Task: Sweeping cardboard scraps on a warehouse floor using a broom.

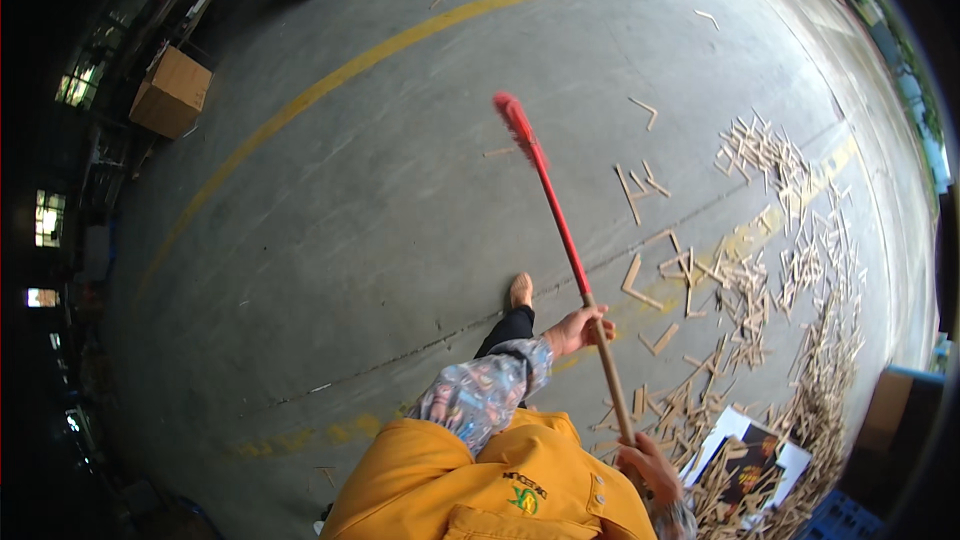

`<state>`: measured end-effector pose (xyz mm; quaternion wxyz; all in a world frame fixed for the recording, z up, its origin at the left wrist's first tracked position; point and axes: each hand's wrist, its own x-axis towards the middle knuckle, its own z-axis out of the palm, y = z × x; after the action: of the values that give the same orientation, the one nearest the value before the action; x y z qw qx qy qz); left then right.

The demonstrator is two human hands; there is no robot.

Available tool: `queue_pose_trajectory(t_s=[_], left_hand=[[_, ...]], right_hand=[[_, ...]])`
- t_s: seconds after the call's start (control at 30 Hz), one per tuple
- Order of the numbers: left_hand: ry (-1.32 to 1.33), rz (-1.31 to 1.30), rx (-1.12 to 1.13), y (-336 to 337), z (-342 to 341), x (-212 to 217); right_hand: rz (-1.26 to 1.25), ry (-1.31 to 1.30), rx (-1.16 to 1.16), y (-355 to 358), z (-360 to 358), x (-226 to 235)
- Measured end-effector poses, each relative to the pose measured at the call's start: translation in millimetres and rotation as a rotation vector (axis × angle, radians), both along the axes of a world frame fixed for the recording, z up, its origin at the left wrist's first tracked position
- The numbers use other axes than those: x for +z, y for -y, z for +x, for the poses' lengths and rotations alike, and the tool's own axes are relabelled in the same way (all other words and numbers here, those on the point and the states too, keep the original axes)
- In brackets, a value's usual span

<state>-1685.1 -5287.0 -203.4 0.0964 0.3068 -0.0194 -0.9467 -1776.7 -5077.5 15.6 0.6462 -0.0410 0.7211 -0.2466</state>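
Across the grey floor (370, 210), tan strips (748, 290) strewn from two to five o'clock could slide underfoot or snag the red broom (565, 230), its head near twelve o'clock; fingers of the left hand (574, 331) and right hand (650, 467) curl around its handle (610, 380), which a slack hold might let twist.

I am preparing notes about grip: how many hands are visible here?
2, both on the broom: the left hand higher in the picture, the right hand lower and farther right. No others show.
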Motion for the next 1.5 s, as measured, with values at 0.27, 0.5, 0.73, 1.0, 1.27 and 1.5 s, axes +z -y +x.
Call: queue_pose_trajectory(t_s=[0.27,0.5,0.73,1.0,1.27,1.5], left_hand=[[0.504,-0.488,-0.076,137,81,12],[0.710,-0.526,0.158,274,111,8],[0.926,-0.717,0.215,398,144,10],[1.181,-0.449,0.305,417,181,0],[1.058,-0.314,0.204,502,125,-9],[1.073,-0.306,0.246,650,148,-47]], right_hand=[[-0.190,-0.650,0.553,182,-39,-145],[-0.159,-0.644,0.829,335,-90,-185],[-0.047,-0.715,0.948,416,-176,-169],[-0.064,-0.719,0.909,459,-270,-133],[-0.256,-0.549,0.689,678,-254,-129],[-0.241,-0.777,0.784,859,-202,-162]])
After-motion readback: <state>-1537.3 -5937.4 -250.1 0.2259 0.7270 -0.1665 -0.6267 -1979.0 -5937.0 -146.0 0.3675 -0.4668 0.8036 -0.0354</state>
